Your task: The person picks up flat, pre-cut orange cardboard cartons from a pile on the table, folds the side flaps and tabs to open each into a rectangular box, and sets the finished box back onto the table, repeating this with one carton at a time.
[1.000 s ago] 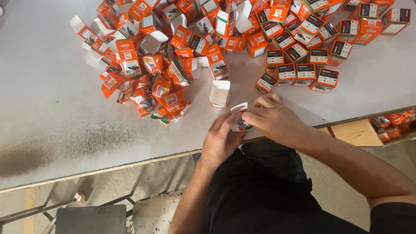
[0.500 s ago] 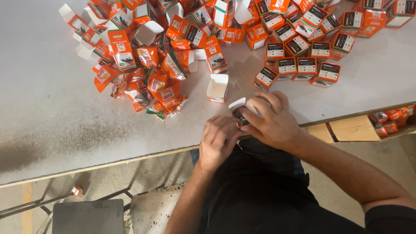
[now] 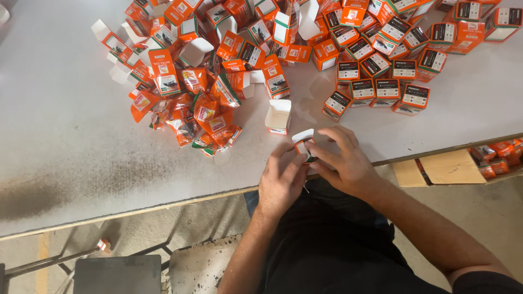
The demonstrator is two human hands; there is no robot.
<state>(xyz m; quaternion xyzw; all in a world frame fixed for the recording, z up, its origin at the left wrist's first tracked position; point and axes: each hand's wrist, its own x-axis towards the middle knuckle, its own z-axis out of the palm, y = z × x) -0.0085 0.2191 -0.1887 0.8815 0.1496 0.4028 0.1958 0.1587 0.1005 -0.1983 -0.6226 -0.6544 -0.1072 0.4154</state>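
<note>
Orange cartons (image 3: 376, 65) crowd the grey counter (image 3: 65, 136) — at its edge, left hand (image 3: 280, 179) and right hand (image 3: 346, 163) pinch one small open-flapped box (image 3: 303, 145), fingers curled.

A heap of open orange cartons (image 3: 218, 32) and crumpled orange sachets (image 3: 204, 117) is spread over the far left of the white table (image 3: 65, 136), while closed orange-and-black boxes (image 3: 381, 81) are lined up in rows at the far right. A single open white carton (image 3: 279, 116) is stood upright just in front of the heap. Below the table's right edge, a flat brown cardboard piece (image 3: 441, 169) and more orange boxes (image 3: 501, 155) are seen on the floor, and a grey stool (image 3: 117, 275) is placed at the lower left.
</note>
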